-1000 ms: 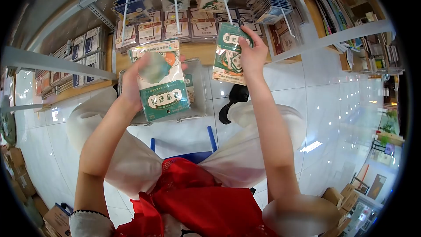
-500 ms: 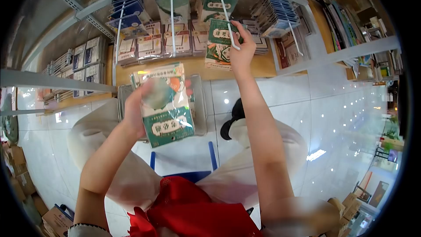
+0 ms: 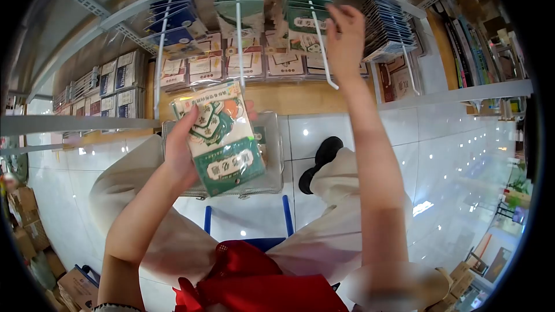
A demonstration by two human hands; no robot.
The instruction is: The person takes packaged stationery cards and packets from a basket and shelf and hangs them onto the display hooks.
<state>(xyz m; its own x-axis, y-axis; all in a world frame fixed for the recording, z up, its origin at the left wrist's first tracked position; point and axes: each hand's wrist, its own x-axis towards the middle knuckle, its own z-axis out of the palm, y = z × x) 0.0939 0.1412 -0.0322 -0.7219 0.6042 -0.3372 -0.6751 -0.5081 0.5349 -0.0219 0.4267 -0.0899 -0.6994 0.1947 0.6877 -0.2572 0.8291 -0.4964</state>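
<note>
My left hand (image 3: 180,153) grips a clear-wrapped packet (image 3: 226,138) in green and white, printed with characters and green label shapes, tilted in front of me. The thumb lies on its face and fingertips show past its right edge. Up at the rack, my right hand (image 3: 346,43) is beside a row of similar green packets (image 3: 306,23) hanging on a white metal hook (image 3: 321,52). Its fingers are apart and lightly bent near the right edge of the front packet; contact is hard to make out. No item shows in that hand.
Blue packets (image 3: 176,26) and pale green packets (image 3: 240,14) hang to the left, more blue ones (image 3: 388,29) to the right. Boxed sets (image 3: 205,63) stand on the wooden shelf (image 3: 260,97). Below is a clear zip bag (image 3: 270,159) near a blue-legged stool (image 3: 287,216).
The green packet that my right hand held at the hook's front end now hangs farther back with the others. That hand has moved up and its fingers have loosened. The left hand keeps its packet.
</note>
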